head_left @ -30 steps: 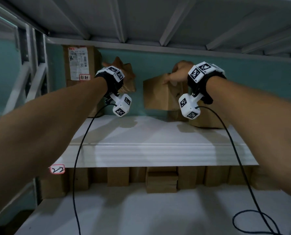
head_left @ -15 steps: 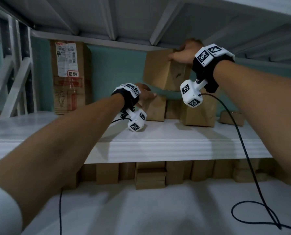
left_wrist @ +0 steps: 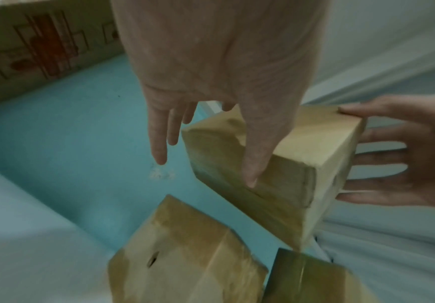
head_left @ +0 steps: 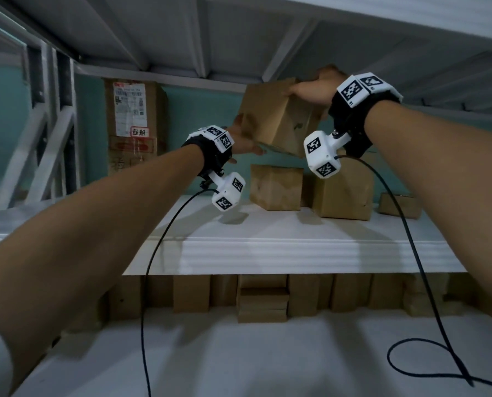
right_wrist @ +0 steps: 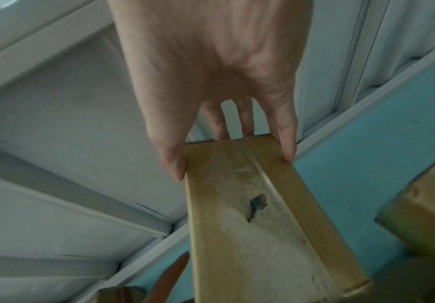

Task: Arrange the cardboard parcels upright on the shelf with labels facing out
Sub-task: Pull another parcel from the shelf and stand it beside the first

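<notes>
A plain brown cardboard parcel (head_left: 276,118) hangs tilted in the air above the shelf, with no label showing. My right hand (head_left: 307,87) grips its upper end, thumb and fingers pinching the sides in the right wrist view (right_wrist: 234,151). My left hand (head_left: 246,136) is at the lower left corner; its thumb lies on the parcel (left_wrist: 276,184) and its straight fingers (left_wrist: 159,147) point past the parcel's left edge. A tall parcel (head_left: 133,124) stands upright at the back left with its white label facing out.
Two plain parcels (head_left: 276,187) (head_left: 345,190) stand on the white shelf (head_left: 267,250) below the held one, and a small flat one (head_left: 399,206) lies to the right. A row of parcels (head_left: 262,299) lines the lower shelf. The shelf underside (head_left: 181,32) is close above.
My left hand rose from the parcel on the shelf to the lower left corner of the held parcel. The right hand keeps that parcel raised near the shelf underside.
</notes>
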